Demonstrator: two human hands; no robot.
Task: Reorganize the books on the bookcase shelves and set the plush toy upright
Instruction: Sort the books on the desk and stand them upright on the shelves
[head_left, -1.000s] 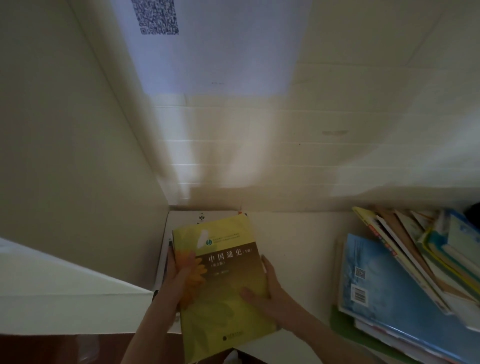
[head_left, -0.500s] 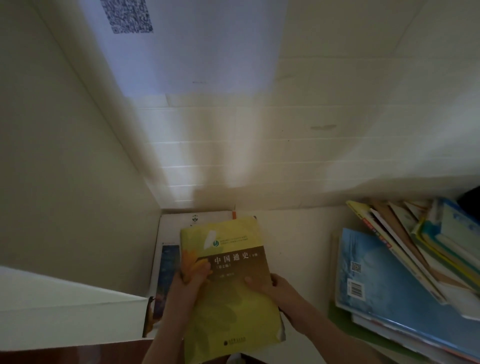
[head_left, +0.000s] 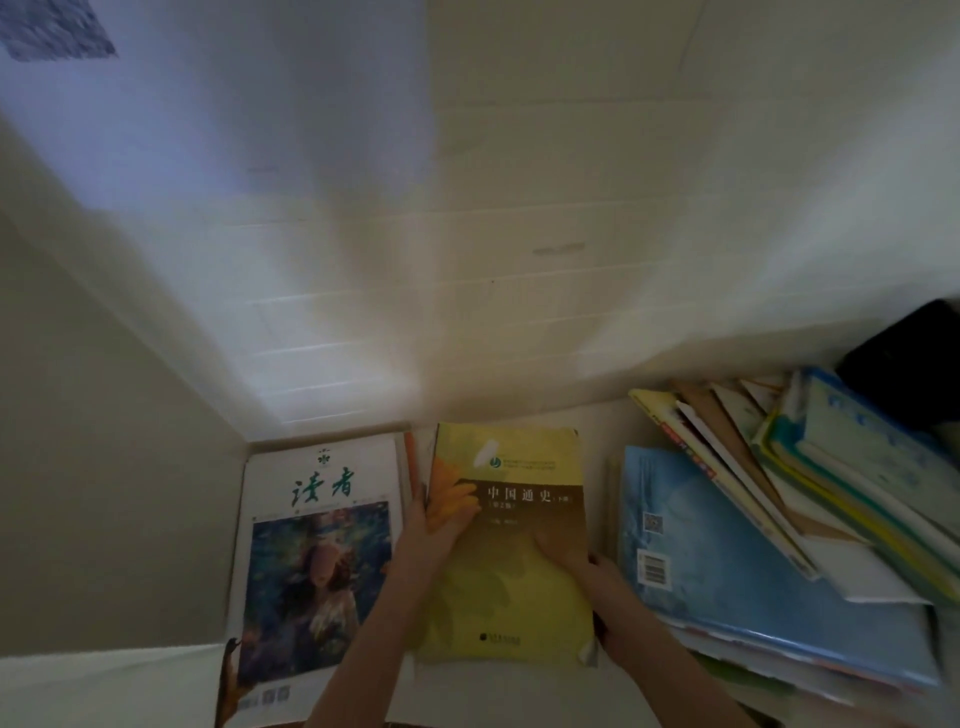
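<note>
A yellow book (head_left: 511, 597) with a brown title band lies on the white shelf (head_left: 597, 431), held from both sides. My left hand (head_left: 434, 535) grips its left edge, thumb on the cover. My right hand (head_left: 597, 582) grips its right edge with fingers lying across the cover. A white magazine (head_left: 317, 540) with green characters and a painted portrait lies flat to the left, against the shelf's side wall. A leaning pile of books (head_left: 769, 545), with a blue one facing up, fills the right side. No plush toy is in view.
The bookcase side panel (head_left: 104, 467) closes the left; the white slatted back wall (head_left: 415, 286) rises behind. A dark object (head_left: 909, 358) sits at the far right above the pile. A paper sheet with a QR code (head_left: 57, 28) hangs at the top left.
The yellow book has shifted right off the white magazine, which is now uncovered. The view has swung left and down. Both hands stay on the book.
</note>
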